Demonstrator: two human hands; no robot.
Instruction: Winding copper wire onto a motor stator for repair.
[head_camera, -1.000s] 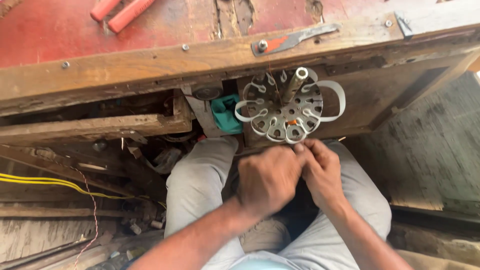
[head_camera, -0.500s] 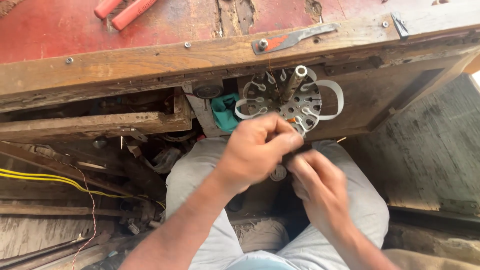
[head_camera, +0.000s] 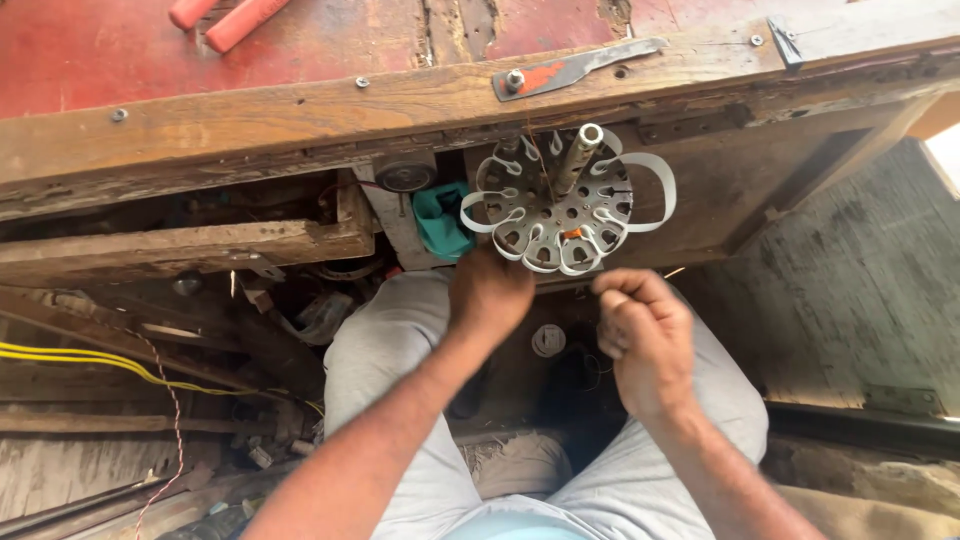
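While the person sits with knees in grey trousers tucked under the front edge of a worn wooden workbench, both hands work at a round metal disc ringed with holes and white insulating loops, fixed on a short shaft just below that edge, so it sits at lap height. Their left hand reaches up to the disc's lower rim, fingers curled and touching it, seemingly steadying it or feeding something in. Their right hand hangs just below and right of the disc, closed into a pinch; what it holds is too thin to tell. Two red tool handles lie at the bench's far edge; yellow wires trail along the floor left.
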